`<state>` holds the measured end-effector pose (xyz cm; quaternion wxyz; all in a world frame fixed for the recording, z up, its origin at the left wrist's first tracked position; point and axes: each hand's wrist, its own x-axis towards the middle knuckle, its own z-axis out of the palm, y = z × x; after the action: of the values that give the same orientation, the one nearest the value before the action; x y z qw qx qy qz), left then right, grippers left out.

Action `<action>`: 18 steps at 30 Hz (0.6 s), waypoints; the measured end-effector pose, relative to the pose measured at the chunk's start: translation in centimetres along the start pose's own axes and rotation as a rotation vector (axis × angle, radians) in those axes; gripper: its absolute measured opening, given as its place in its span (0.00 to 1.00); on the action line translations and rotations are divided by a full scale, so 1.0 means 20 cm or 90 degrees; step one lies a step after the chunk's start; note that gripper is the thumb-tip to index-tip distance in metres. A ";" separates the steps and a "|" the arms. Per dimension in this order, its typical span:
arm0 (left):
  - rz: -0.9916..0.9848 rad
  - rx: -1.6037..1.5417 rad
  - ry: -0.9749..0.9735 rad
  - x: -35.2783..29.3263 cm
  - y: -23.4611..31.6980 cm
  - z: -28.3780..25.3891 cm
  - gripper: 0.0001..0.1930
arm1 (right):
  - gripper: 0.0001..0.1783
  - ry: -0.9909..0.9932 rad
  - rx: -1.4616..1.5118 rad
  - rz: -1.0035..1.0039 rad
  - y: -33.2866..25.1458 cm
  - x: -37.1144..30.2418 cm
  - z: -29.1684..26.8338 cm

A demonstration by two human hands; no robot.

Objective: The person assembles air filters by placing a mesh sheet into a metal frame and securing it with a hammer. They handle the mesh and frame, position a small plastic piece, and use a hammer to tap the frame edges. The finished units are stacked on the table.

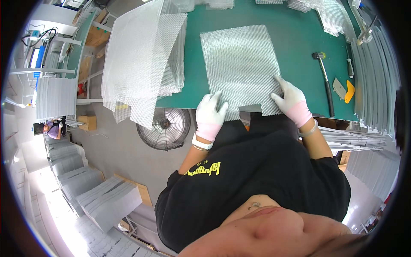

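Note:
A silvery metal mesh sheet (pixel 242 64) with notches cut in its near edge lies on the green tabletop (pixel 299 43), its near end reaching over the table's front edge. My left hand (pixel 210 113), in a white and pink glove, grips the sheet's near left corner, thumb and fingers at its border. On the other side my right hand (pixel 293 100), gloved the same way, holds the right border, with the thumb on the mesh near the corner. The undersides of both grips are hidden.
A tall stack of mesh sheets (pixel 137 55) overhangs the table at left, above a floor fan (pixel 165 126). On the right lie a hammer (pixel 326 81), a yellow-handled scraper (pixel 349 91) and a screwdriver (pixel 350 68). Grey panels (pixel 376 77) stand at the right edge.

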<state>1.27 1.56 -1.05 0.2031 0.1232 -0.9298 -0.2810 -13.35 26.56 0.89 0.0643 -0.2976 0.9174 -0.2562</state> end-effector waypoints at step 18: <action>0.012 0.220 -0.096 0.06 0.05 -0.08 0.25 | 0.24 -0.045 -0.148 -0.044 -0.03 0.12 -0.19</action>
<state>0.88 1.22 1.05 0.1116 0.1263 -0.9779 -0.1234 -16.15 26.42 4.53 0.0533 -0.3431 0.9273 -0.1397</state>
